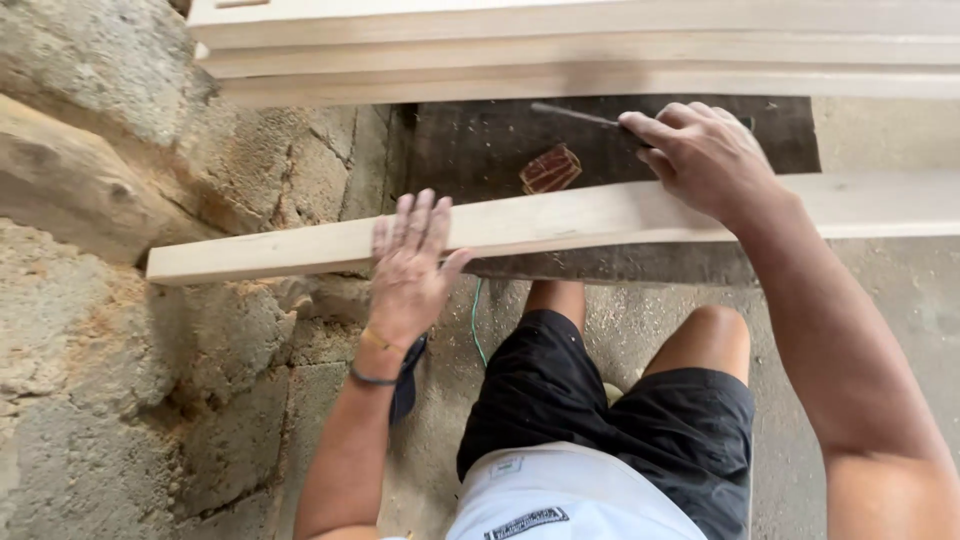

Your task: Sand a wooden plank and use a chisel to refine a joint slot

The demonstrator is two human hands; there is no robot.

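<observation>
Beside a rough stone wall (120, 330), the left hand (408, 265) lies flat, fingers spread, on a plank (560, 215); the right hand (700, 155) pinches a thin dark tool (575, 115).

Rough stone wall (120, 330), stacked pale boards (560, 45), small reddish block (550, 168)

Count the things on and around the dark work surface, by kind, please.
Pale wooden plank under both hands: 1
Stacked pale boards behind: 3
Small reddish-brown block: 1
Thin dark tool at the right hand: 1
Total: 6
</observation>
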